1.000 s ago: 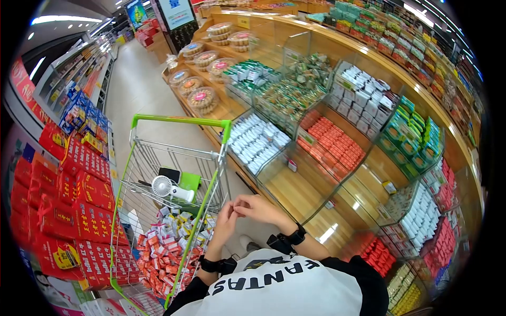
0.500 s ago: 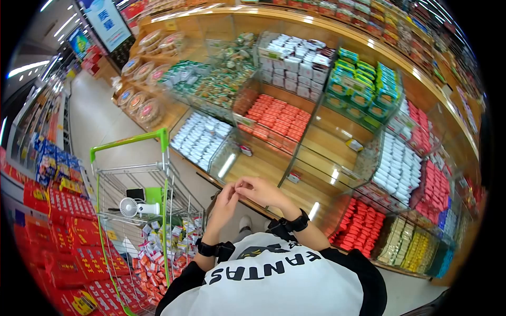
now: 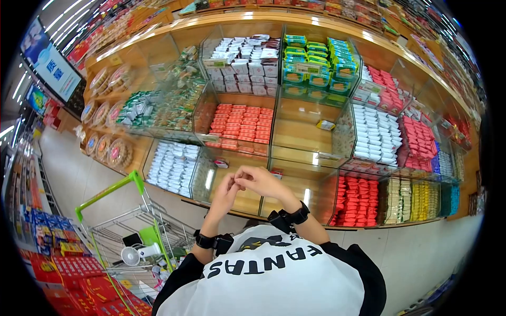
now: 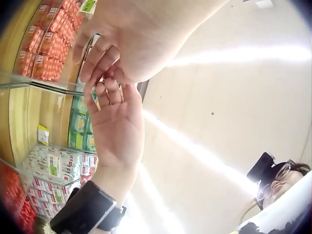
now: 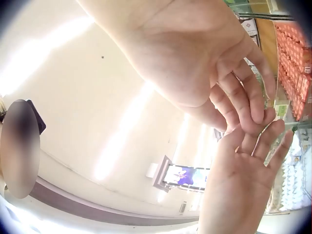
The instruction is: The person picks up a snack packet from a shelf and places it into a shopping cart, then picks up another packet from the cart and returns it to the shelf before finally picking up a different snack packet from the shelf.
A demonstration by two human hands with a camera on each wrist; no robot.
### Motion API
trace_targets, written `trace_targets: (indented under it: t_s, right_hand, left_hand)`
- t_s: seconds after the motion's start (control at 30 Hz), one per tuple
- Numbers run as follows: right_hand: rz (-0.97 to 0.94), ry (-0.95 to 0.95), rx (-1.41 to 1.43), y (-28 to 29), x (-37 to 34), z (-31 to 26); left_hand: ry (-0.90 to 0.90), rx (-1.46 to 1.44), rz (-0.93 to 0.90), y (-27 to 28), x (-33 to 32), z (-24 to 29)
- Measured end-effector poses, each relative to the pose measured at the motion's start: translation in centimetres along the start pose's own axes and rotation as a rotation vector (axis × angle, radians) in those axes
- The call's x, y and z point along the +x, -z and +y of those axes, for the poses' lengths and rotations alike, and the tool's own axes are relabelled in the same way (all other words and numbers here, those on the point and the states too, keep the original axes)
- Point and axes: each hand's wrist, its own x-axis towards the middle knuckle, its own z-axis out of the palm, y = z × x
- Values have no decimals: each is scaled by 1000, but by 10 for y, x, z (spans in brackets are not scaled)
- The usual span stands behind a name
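Observation:
My left hand (image 3: 225, 192) and right hand (image 3: 259, 180) meet in front of my chest, fingertips against fingertips. In the left wrist view the fingers of both hands bend loosely toward each other, and the palm of my right hand (image 4: 117, 131) shows. From the right wrist view, my left hand (image 5: 241, 178) comes up from below to the fingers of my right hand (image 5: 195, 63). Nothing shows between them. Beyond the hands stands a wooden display with glass-walled bins, holding orange-red packets (image 3: 240, 126) and white packets (image 3: 174, 166).
A shopping cart (image 3: 108, 192) with a green handle stands at the left, a white handheld fan (image 3: 138, 254) in its upper part. Red boxes (image 3: 79, 268) are stacked beyond it. Red packets (image 3: 357, 203) fill a front bin at the right. Round tubs (image 3: 120, 154) stand at the display's left end.
My view has turned right, so the cart and round tubs have shifted left and the display is more squarely ahead. The two hands stay together as before.

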Motion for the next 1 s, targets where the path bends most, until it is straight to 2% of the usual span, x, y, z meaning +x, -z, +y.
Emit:
trace_targets:
  t_s: [0.4, 0.47, 0.6, 0.67, 0.73, 0.8, 1.0]
  right_hand:
    - [77, -47, -8, 7, 33, 13]
    - [161, -5, -76, 12, 38, 22]
    - [311, -14, -42, 26, 43, 31]
    - [457, -2, 2, 33, 46, 43]
    - [464, -63, -5, 41, 45, 39]
    - [577, -62, 13, 44, 45, 40]
    - [630, -91, 69, 51, 49, 46]
  left_hand:
    - [-3, 38, -134, 28, 42, -8]
    - [-12, 31, -153, 29, 54, -9]
    - [-48, 117, -201, 37, 82, 6]
    - [-60, 182, -243, 40, 100, 8]
    - [-94, 180, -254, 40, 120, 3]
    - [-131, 157, -276, 39, 141, -3]
    - [-180, 350, -335, 29, 190, -9]
